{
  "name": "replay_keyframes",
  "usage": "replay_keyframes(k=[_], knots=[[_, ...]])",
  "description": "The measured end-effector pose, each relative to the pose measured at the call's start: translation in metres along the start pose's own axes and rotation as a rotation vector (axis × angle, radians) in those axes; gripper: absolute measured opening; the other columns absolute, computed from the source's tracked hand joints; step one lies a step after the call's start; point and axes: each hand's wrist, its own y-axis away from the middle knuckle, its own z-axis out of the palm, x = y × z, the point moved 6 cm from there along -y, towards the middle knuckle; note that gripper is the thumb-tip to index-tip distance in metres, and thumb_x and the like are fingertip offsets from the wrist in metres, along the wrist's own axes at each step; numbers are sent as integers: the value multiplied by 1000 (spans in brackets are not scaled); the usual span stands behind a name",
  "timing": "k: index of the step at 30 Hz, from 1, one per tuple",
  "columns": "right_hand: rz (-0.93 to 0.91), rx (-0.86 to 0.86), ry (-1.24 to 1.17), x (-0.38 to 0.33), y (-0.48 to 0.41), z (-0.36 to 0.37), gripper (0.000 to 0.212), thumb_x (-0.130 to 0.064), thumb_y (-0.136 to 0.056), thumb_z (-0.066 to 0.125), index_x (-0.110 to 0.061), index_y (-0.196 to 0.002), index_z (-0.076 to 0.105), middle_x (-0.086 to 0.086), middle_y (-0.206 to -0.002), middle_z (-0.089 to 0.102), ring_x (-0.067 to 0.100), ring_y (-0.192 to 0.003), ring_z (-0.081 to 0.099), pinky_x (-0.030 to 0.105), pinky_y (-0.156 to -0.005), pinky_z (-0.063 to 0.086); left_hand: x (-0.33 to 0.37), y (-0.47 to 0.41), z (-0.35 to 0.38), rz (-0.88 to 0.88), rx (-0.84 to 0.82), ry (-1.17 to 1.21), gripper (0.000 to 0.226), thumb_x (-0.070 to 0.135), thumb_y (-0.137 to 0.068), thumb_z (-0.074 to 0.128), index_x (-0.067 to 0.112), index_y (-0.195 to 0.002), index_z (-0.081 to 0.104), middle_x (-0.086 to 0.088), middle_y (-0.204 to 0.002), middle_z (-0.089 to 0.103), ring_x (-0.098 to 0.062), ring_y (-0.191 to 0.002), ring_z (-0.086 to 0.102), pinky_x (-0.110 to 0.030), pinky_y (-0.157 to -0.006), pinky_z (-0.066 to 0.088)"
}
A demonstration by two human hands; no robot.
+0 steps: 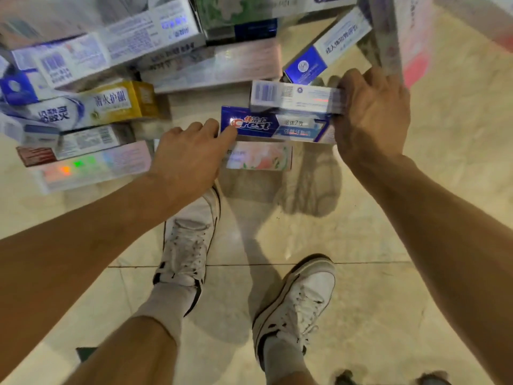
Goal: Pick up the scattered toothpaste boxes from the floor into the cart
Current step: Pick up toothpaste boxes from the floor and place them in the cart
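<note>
- Head view: my left hand [188, 154] pinches the left end of a blue Crest toothpaste box [277, 126] with curled fingers and thumb.
- My right hand [372, 118] grips that box's right end, together with a white barcode box [288, 97] stacked against its far side.
- A pink floral box [261, 159] sits just below the Crest box; I cannot tell whether I am holding it.
- More toothpaste boxes lie heaped on the beige tiled floor [388, 245] to my left and ahead, among them a yellow-and-white box [111, 107].
- A blue-and-white box [324, 48] lies tilted beyond my right hand.
- My white sneakers [188, 245] stand on the tiles below.
</note>
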Motion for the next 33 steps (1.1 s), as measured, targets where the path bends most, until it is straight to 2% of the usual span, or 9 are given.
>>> replay_keyframes(k=[3, 7, 16, 18, 20, 22, 25, 30, 33], knots=[[67, -89, -68, -1, 28, -30, 26, -32, -93, 62, -16, -113, 56, 11, -113, 55, 39, -98, 54, 41, -68, 35, 10, 28, -38, 7, 28, -24, 59, 36, -88, 69, 17, -135, 39, -13, -114, 57, -30, -97, 59, -43, -75, 49], [183, -77, -163, -1, 74, -109, 37, -38, -89, 69, -16, -116, 53, 7, -113, 55, 35, -100, 54, 38, -62, 30, 19, 80, -115, -14, 87, -33, 47, 30, -87, 68, 14, -126, 47, -11, -99, 58, -30, -83, 60, -37, -62, 40], [293, 47, -237, -1, 176, -402, 37, -41, -92, 68, -14, -113, 55, 5, -106, 56, 31, -92, 57, 37, -57, 44, 47, 227, -354, -102, 153, -31, 50, 36, -71, 78, 14, -107, 51, -7, -86, 56, -30, -71, 60, -33, -50, 40], [343, 73, -270, 2, 199, -477, 39, -44, -93, 66, -13, -114, 54, 6, -108, 56, 32, -94, 58, 39, -60, 48, 59, 266, -417, -145, 175, -1, 53, 43, -73, 75, 16, -112, 50, -6, -89, 57, -30, -77, 62, -32, -52, 36], [407, 100, -285, 4, 227, -550, 41, -47, -94, 65, -13, -116, 54, 6, -111, 57, 31, -97, 59, 38, -62, 46, 75, 309, -479, -157, 210, 57, 58, 47, -75, 72, 16, -120, 51, -6, -96, 60, -30, -86, 64, -34, -56, 41], [460, 125, -294, 2, 263, -617, 42, -48, -93, 66, -14, -116, 53, 6, -112, 57, 31, -98, 60, 35, -62, 41, 93, 353, -536, -130, 255, 84, 65, 49, -78, 69, 17, -130, 48, -8, -110, 62, -30, -98, 64, -39, -67, 51], [500, 173, -297, -5, 308, -694, 40, -48, -93, 66, -16, -114, 52, 5, -109, 57, 29, -95, 60, 33, -61, 37, 116, 400, -610, -84, 302, 64, 71, 56, -86, 58, 20, -144, 36, -6, -123, 56, -27, -111, 60, -38, -79, 50], [676, 188, -286, -2, 375, -782, 39, -54, -91, 66, -21, -105, 50, 2, -103, 60, 25, -88, 62, 37, -66, 53, 152, 452, -710, 66, 381, 56, 62, 52, -81, 62, 17, -128, 44, -8, -123, 55, -28, -104, 63, -35, -70, 48], [815, 249, -311, 5, 409, -824, 41, -57, -89, 66, -23, -104, 49, 1, -101, 62, 24, -86, 63, 38, -66, 55, 179, 471, -760, 191, 405, -19, 55, 56, -82, 61, 18, -119, 47, -7, -120, 54, -27, -103, 62, -33, -68, 42]])
